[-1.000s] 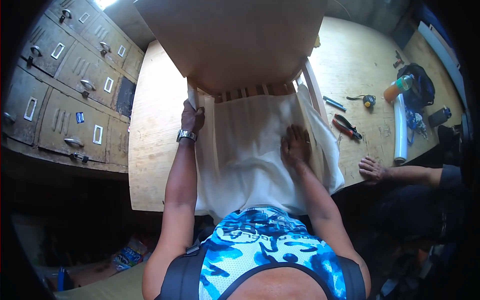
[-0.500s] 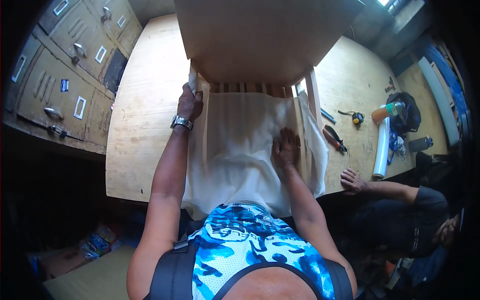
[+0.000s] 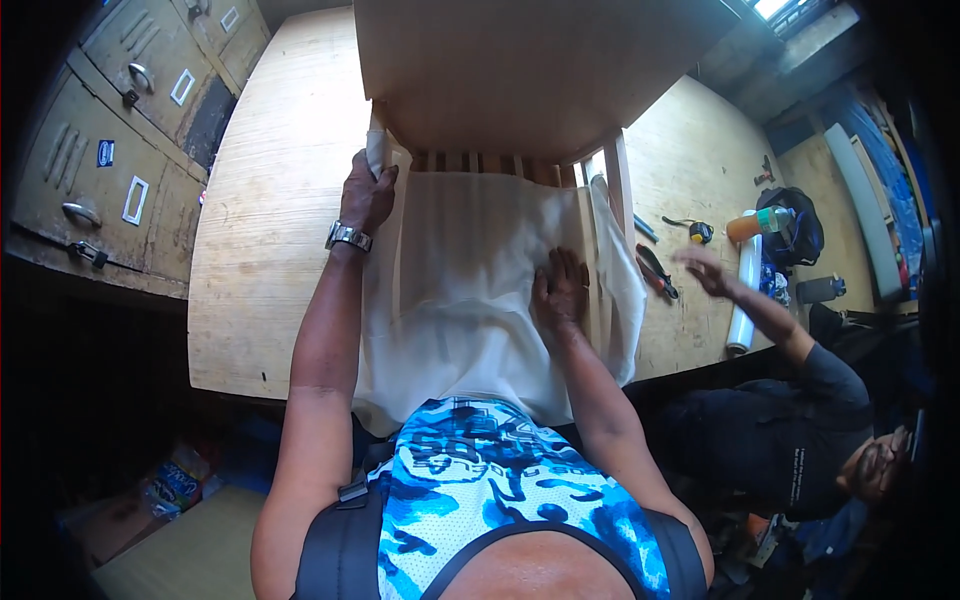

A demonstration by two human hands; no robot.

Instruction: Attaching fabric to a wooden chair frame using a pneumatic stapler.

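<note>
White cloth (image 3: 460,250) is draped over a wooden chair-like frame (image 3: 617,180) with slats showing at its far end and a large plywood panel (image 3: 540,70) standing above. My left hand (image 3: 368,192), wearing a metal watch, grips the cloth folded around the frame's left side, fingers wrapped. My right hand (image 3: 562,288) lies on the cloth toward its right side, fingers extended, pressing flat against it. Pliers with dark and red handles (image 3: 657,272) lie on the bench just right of the frame.
The wooden bench (image 3: 250,290) meets metal lockers (image 3: 110,170) at left. On the right are a blue tool (image 3: 645,227), tape measure (image 3: 700,231), bottle (image 3: 752,223), white roll (image 3: 741,320), black bag (image 3: 805,235) and flask (image 3: 820,290). A co-worker (image 3: 780,440) reaches over at lower right.
The co-worker's hand has lifted from the bench edge and moved up toward the pliers. My view has shifted, while both my hands stay on the cloth in much the same places.
</note>
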